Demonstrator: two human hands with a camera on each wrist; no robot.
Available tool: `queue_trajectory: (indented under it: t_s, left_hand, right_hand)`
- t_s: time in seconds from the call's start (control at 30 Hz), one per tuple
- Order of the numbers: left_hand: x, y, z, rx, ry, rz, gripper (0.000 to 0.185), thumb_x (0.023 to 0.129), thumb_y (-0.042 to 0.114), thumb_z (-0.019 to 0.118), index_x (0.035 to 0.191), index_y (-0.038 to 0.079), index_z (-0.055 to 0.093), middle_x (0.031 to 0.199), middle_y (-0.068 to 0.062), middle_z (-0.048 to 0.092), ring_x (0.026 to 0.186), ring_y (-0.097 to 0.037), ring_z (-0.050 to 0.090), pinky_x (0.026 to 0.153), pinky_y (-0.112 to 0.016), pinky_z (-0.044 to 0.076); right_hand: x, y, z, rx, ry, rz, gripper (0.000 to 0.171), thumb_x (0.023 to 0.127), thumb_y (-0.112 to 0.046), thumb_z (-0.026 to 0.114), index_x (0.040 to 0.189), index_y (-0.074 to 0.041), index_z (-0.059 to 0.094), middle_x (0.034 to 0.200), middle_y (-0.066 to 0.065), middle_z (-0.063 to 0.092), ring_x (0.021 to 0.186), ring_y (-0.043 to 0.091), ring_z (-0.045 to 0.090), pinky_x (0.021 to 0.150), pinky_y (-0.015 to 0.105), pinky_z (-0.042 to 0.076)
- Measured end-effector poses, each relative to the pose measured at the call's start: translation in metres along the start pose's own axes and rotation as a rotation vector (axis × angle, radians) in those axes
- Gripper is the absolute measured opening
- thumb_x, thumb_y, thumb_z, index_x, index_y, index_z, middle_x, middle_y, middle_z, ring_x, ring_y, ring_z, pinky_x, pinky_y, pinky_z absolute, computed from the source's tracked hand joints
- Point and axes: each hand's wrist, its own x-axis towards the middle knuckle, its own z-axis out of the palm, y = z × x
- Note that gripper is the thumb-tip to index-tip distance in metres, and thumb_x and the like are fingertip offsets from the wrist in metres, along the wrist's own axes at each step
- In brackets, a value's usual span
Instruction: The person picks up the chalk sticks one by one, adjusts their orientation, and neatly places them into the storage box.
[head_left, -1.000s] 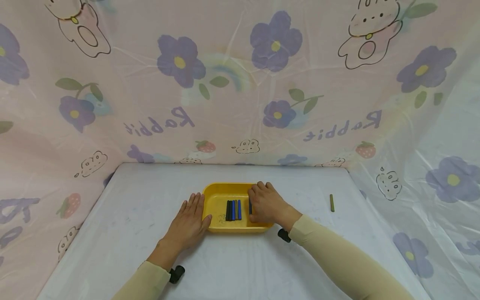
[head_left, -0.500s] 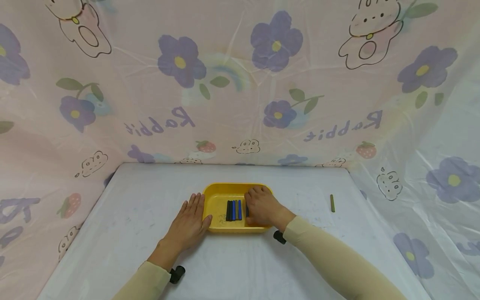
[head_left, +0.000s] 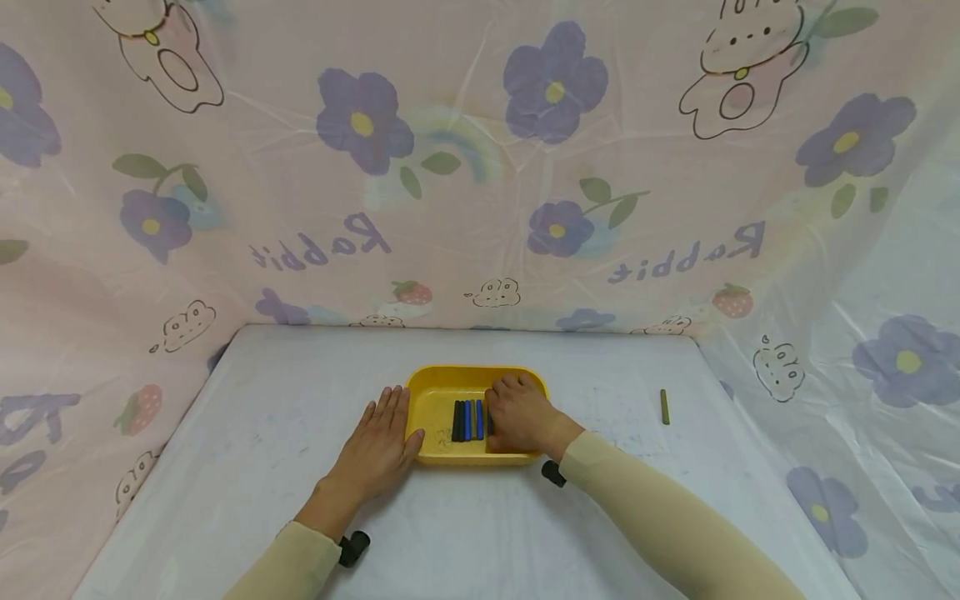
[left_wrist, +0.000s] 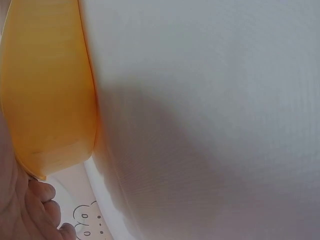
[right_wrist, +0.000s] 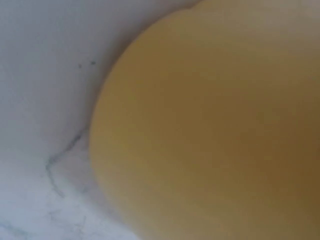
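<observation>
A yellow tray [head_left: 450,375] stands mid-table, holding a row of black and blue sticks [head_left: 467,420] side by side. My right hand [head_left: 516,414] lies inside the tray's right half, its fingers bent down onto another stick; only a dark sliver of this stick [head_left: 490,422] shows, just right of the row. My left hand [head_left: 380,440] rests flat on the table with straight fingers, its thumb against the tray's left wall. The left wrist view shows the tray wall [left_wrist: 50,100] close up with my fingers [left_wrist: 30,210] below it. The right wrist view is a blur of tray wall [right_wrist: 215,130].
A single olive-green stick [head_left: 663,406] lies on the white table cover [head_left: 300,383], to the right of the tray. Flowered pink plastic sheeting [head_left: 480,167] walls in the table at the back and both sides.
My right hand has slid left inside the tray, bringing its stick up beside the row. The left hand and the tray have stayed put.
</observation>
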Motion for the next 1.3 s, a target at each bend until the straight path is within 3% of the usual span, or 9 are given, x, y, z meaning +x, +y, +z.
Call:
queue_trajectory:
  t_s: [0.43,1.3]
  left_hand:
    - [0.0010,0.0000,-0.0009,-0.016,-0.014,-0.007,0.078,0.113,0.044,0.043,0.165,-0.008,0.018,0.172,-0.027,0.024,0.162,-0.041,0.020,0.131,-0.058,0.020]
    - [0.0006,0.0000,-0.0004,-0.024,-0.031,-0.019,0.078,0.113,0.044,0.042,0.165,-0.008,0.017,0.172,-0.026,0.022,0.162,-0.040,0.019,0.132,-0.057,0.019]
  right_hand:
    - [0.0060,-0.0004,-0.0033,0.026,-0.032,-0.011,0.068,0.090,-0.067,0.067,0.127,-0.010,0.066,0.117,0.004,0.065,0.105,0.023,0.052,0.092,0.038,0.046]
    - [0.0071,-0.0025,-0.0028,0.010,-0.055,-0.021,0.076,0.089,-0.073,0.065,0.133,-0.011,0.066,0.120,0.003,0.065,0.105,0.022,0.052,0.084,0.034,0.043]
